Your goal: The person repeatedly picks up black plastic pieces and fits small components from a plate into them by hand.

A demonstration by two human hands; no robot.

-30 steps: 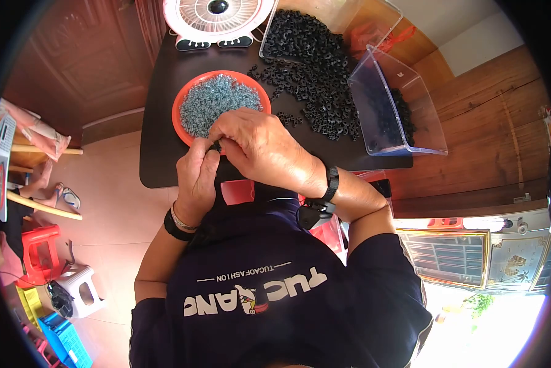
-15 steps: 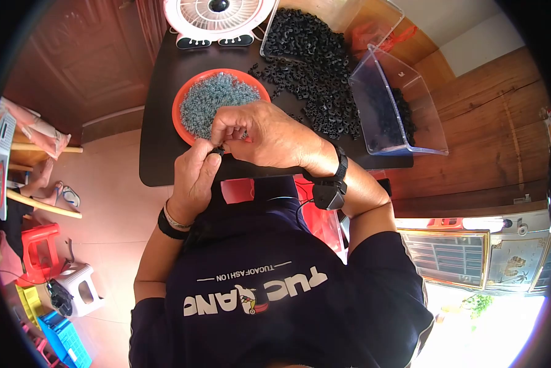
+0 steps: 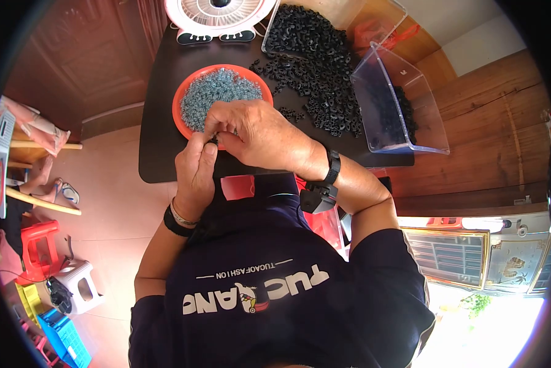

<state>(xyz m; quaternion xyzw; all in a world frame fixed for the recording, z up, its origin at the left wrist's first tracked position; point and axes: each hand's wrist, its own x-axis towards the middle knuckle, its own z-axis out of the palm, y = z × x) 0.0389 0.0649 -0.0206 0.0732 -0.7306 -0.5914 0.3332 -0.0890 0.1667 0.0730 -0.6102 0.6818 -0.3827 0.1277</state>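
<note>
My left hand (image 3: 194, 168) pinches a small black part (image 3: 213, 140) between thumb and fingers, just below the red bowl. My right hand (image 3: 254, 132) is closed over the same spot, its fingertips at the black part; anything else it grips is hidden. Small bluish metallic pieces fill the red round bowl (image 3: 178, 101), whose lower rim lies behind my hands. To the right, a heap of small black parts (image 3: 324, 92) spreads over the dark table (image 3: 159, 153).
A white fan (image 3: 220, 15) stands at the table's back. Clear plastic bins (image 3: 404, 104) with black parts are at the right and back right. Stools (image 3: 79, 285) and a blue crate (image 3: 64, 337) sit on the floor at left, where another person's leg shows.
My right hand lifted and turned slightly half a second ago, and is now back down with its fingertips against my left fingers. The black part remains in my left hand.
</note>
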